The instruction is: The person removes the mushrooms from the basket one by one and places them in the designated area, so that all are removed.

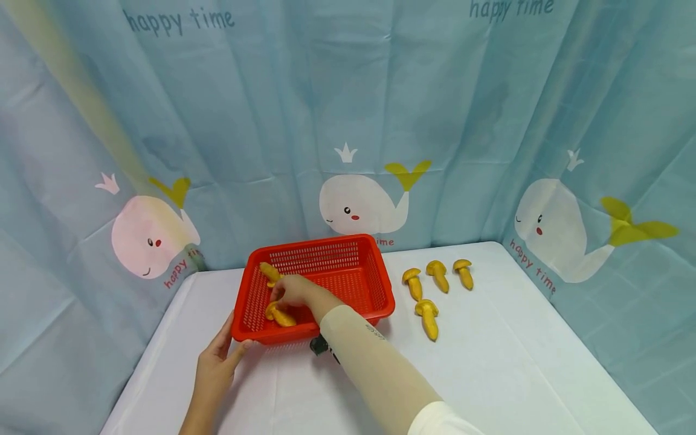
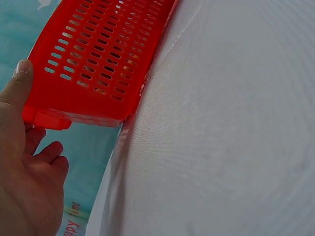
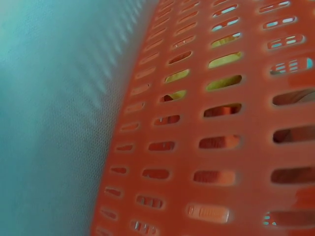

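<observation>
A red plastic basket (image 1: 348,290) with slotted walls stands on the white table. At its near left corner my left hand (image 1: 214,365) grips the rim, thumb on the near side and fingers at the left wall. My right hand (image 1: 293,291) reaches down inside, fingers curled, pinching a yellow mushroom (image 1: 283,316) at its cap. Another yellow mushroom (image 1: 269,271) lies behind that hand, partly covered by it. In the right wrist view the basket wall (image 3: 221,125) hides most of the right hand, and yellow shows through the slots.
Right of the basket, several yellow mushrooms lie on the table, the closest mushroom (image 1: 428,319) in front of a row of others (image 1: 438,276). A dark object (image 1: 319,345) shows under the right forearm. Blue whale-print curtains (image 1: 261,199) enclose the table's back and sides.
</observation>
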Available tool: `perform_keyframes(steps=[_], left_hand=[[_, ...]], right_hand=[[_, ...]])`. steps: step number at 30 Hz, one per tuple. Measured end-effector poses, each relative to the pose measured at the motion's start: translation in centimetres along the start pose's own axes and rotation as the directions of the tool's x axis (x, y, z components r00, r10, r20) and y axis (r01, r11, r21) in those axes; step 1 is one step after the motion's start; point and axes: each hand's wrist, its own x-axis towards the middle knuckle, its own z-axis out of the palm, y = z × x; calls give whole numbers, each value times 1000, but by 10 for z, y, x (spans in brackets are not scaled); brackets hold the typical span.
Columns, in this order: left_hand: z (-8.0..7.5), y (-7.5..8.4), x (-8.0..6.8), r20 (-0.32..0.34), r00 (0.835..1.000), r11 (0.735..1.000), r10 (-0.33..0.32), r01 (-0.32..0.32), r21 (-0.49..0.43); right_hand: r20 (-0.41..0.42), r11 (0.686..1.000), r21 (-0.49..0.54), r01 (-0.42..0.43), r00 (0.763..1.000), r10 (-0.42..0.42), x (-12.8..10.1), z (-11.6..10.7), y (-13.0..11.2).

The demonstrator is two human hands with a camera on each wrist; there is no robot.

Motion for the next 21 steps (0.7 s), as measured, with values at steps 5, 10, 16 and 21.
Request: perform_keyframes(steps=[5,10,16,21], left_hand=[[0,0,1,8,1000,1000,6,-6,11],[1,1,2,7,1000,1000,3,-3,17],[1,-3,2,-7,1000,998,-12,12,56],[0,-4,1,-9,1000,998,-1,1,68]], right_hand=[[4,1000,-3,14,1000,-14,-1,-2,1],[-19,998,43,53,998,-52,-2,-7,0],[-70,990,33,135,989,-132,-3,-11,-4],[-112,987,2,163,980,-162,-8,-18,-10]])
